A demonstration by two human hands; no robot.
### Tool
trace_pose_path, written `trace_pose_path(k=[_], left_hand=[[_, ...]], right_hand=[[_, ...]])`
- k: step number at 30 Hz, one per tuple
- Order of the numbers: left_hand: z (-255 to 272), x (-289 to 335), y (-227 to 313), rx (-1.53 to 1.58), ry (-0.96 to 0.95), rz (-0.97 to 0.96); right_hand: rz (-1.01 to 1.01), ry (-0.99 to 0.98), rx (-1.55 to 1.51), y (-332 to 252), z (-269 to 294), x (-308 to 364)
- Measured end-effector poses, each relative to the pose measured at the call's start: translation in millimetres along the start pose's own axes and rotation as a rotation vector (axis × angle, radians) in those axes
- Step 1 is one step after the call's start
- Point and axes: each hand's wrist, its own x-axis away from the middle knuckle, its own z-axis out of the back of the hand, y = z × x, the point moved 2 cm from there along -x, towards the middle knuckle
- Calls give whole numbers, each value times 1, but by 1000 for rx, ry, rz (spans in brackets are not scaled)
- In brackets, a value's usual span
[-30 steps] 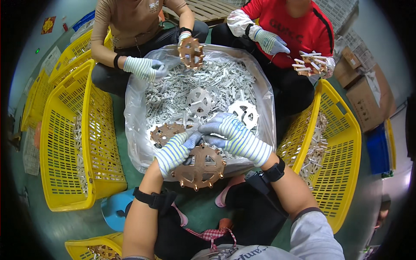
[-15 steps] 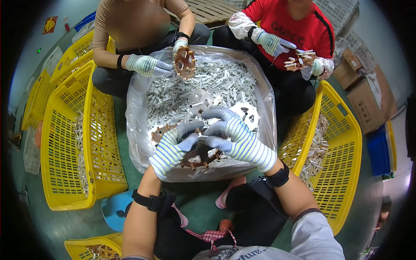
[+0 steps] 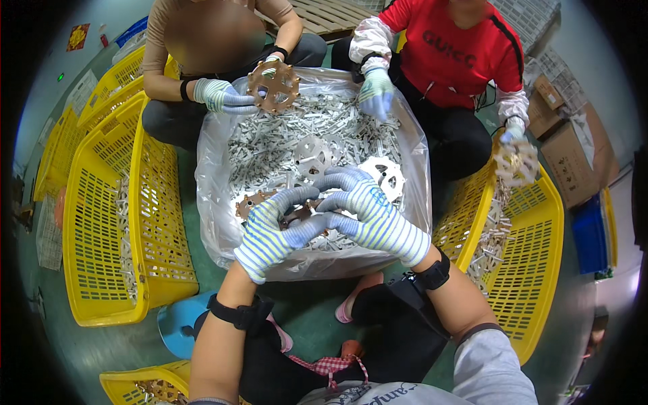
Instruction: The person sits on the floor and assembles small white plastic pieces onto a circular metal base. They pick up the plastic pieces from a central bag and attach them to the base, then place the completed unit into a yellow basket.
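Observation:
Over the near side of a plastic-lined bin, my left hand [image 3: 270, 233] and my right hand [image 3: 370, 214], both in striped work gloves, close around a brown notched disc with cut-outs [image 3: 297, 214]. My fingers hide most of it. The bin holds a heap of small whitish strips [image 3: 270, 148]. Among them lie a silver cut-out disc [image 3: 316, 156], a white cut-out disc [image 3: 385, 179] beside my right hand, and another brown disc [image 3: 251, 201] beside my left fingers.
Across the bin, a co-worker holds a brown disc [image 3: 273, 86]. A second co-worker's hand [image 3: 376, 94] reaches into the bin; their other holds a disc [image 3: 516, 163] over the right yellow basket [image 3: 530, 270]. Another yellow basket [image 3: 101, 236] stands left, near a blue stool [image 3: 179, 327].
The disc in my hands no longer hangs below them; it now sits mostly behind my fingers. The right co-worker moved a disc over the basket and reached into the bin. The left co-worker's disc turned.

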Motion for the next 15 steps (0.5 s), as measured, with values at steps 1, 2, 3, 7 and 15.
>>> trace_pose_path(k=[1,2,3,7,15], left_hand=[[-1,0,1,27,22,10],[-1,0,3,28,53,-3],[-2,0,4,13,49,-13],[-2,-3,7,14,93,-28],[23,-7,0,52,358,42]], right_hand=[[32,-9,19,-1,0,-1],[21,-7,-12,-2,0,-2],[24,-10,-30,-2,-1,-2],[-35,55,-62,1,-9,0],[-638,-155,-255,87,-42,32]])
